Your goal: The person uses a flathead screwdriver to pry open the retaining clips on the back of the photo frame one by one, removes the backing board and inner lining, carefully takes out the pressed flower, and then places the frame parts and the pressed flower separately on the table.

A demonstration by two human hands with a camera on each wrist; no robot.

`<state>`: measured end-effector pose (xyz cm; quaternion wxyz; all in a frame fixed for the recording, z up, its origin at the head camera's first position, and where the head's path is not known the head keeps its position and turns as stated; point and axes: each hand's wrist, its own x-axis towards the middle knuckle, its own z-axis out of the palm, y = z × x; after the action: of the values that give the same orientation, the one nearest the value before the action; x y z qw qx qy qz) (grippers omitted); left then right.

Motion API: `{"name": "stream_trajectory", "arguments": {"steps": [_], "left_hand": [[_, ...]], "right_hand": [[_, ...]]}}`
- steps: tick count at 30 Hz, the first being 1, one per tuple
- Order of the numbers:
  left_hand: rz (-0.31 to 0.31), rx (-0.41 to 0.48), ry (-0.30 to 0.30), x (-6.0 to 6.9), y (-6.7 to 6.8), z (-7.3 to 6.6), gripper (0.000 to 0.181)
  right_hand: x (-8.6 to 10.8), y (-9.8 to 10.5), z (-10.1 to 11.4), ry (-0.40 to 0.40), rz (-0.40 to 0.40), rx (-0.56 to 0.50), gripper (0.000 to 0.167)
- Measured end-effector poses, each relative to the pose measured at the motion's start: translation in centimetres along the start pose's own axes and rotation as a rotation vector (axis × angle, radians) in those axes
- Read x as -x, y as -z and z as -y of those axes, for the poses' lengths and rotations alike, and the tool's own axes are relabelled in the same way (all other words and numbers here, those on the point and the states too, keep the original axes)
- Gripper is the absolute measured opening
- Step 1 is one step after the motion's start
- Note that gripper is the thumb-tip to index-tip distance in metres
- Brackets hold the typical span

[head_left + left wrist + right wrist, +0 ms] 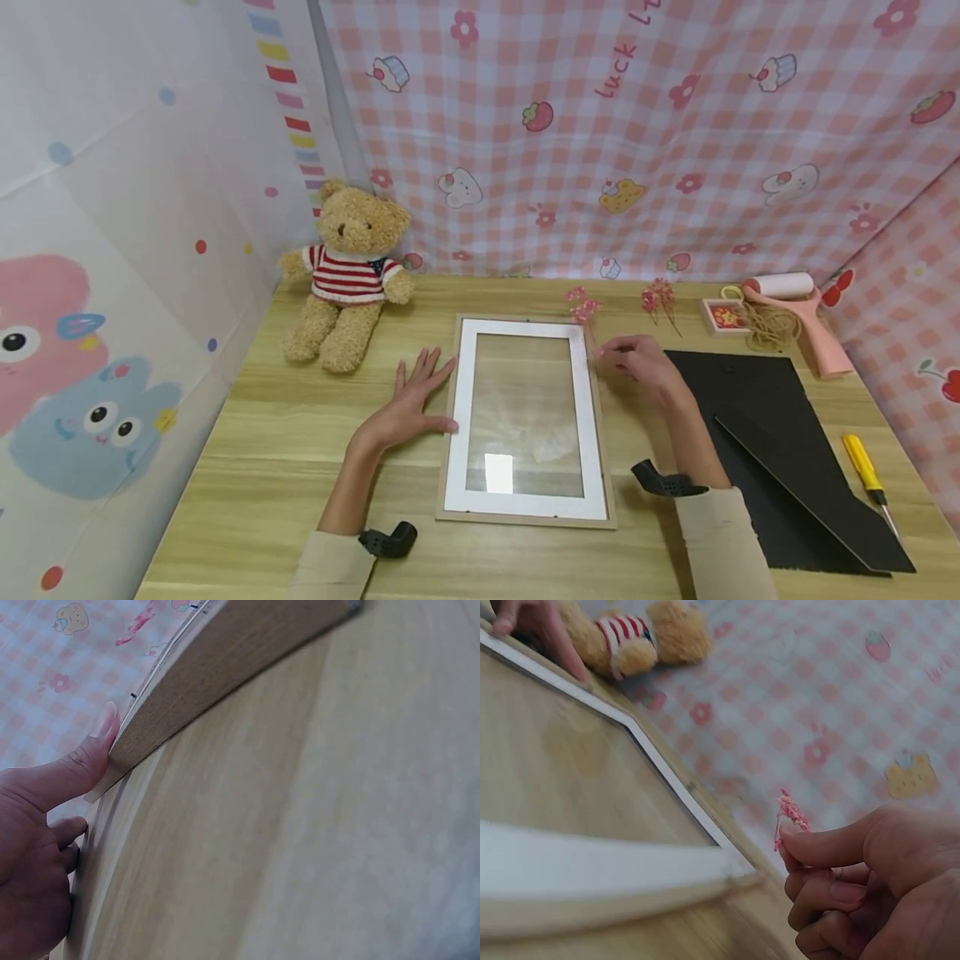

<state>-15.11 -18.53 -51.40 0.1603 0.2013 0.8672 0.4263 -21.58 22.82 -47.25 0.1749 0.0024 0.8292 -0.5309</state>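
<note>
A picture frame (525, 506) with a thin wooden rim, a white mat and a clear pane lies flat on the table. My left hand (408, 408), fingers spread, rests at its left side. In the left wrist view the thumb (90, 754) touches the frame's wooden edge (191, 679). To the right of the frame, my right hand (641, 364) pinches a sprig of small pink flowers (582, 306) between thumb and forefinger. Its blossoms (792, 813) stick up past the fingertips in the right wrist view, above the frame's corner; most of the stem is hidden.
Another pink flower sprig (660, 302) lies behind the right hand. Black boards (738, 375) and a yellow screwdriver (862, 462) lie at right. Farther back are a small box (726, 317), twine (776, 327) and a pink-handled roller (821, 337). A teddy bear (348, 279) sits back left.
</note>
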Motion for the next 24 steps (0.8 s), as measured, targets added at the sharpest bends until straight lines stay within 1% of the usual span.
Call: {"name": "stream_trajectory", "arguments": {"steps": [7,11,14,17,19,21,23,24], "left_hand": [[-0.003,-0.01,0.001,0.0,0.0,-0.1,0.108],[-0.005,-0.001,-0.005,0.0,0.0,0.1,0.11],[-0.011,0.025,-0.032,0.1,-0.1,0.3,0.112],[-0.018,0.046,-0.06,0.1,-0.2,0.4,0.113],[-0.019,0.055,-0.061,0.1,-0.2,0.3,0.113],[-0.019,0.052,-0.046,0.0,-0.2,0.2,0.111],[-0.017,0.041,-0.025,0.0,-0.1,0.1,0.109],[-0.015,0.033,-0.013,0.0,-0.1,0.0,0.109]], "right_hand": [[-1.3,3.1,-1.0,-0.031,-0.002,0.047,0.036],[-2.6,4.7,-1.7,-0.044,-0.005,0.08,0.035],[-3.7,5.9,-2.1,-0.052,0.001,0.097,0.03],[-4.5,7.0,-2.1,-0.04,0.004,0.118,0.023],[-4.9,7.7,-1.9,-0.026,0.01,0.143,0.027],[-5.3,8.2,-1.7,-0.018,0.011,0.172,0.036],[-5.6,8.6,-1.5,-0.031,0.013,0.197,0.043],[-5.7,8.8,-1.5,-0.032,0.013,0.203,0.044]]}}
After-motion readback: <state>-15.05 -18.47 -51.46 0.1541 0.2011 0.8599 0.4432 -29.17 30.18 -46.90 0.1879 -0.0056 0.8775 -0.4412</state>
